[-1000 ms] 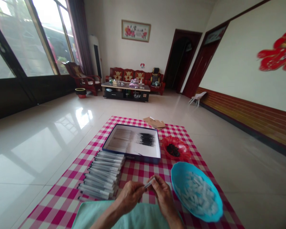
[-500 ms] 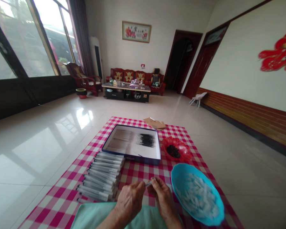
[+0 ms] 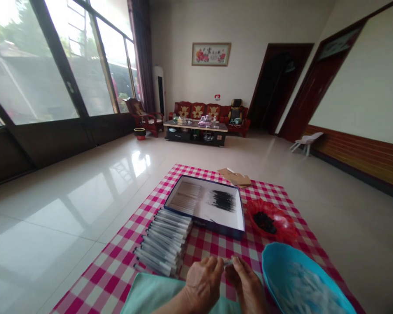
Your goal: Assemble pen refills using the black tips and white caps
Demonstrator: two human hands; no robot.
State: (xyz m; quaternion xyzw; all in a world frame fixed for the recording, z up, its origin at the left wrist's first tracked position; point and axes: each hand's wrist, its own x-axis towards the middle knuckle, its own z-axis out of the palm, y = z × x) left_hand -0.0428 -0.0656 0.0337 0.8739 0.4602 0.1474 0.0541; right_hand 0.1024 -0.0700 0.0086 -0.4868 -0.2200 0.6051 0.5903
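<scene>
Pen part (image 3: 228, 262) held btwn L hand (image 3: 203, 279) & R hand (image 3: 248, 281), nr bowl (image 3: 275, 259).

No words are showing clearly. High above the red sofa (image 3: 205, 107), a framed picture (image 3: 211, 54) is showing dark writing, too small to read. Just above the sofa, a little red wall sticker (image 3: 217, 96) is looking too blurry.

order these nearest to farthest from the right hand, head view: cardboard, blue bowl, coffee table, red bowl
1. Blue bowl, just right of the right hand
2. Red bowl, ahead and right
3. Cardboard, farther ahead
4. Coffee table, far ahead, beyond the cardboard
</scene>
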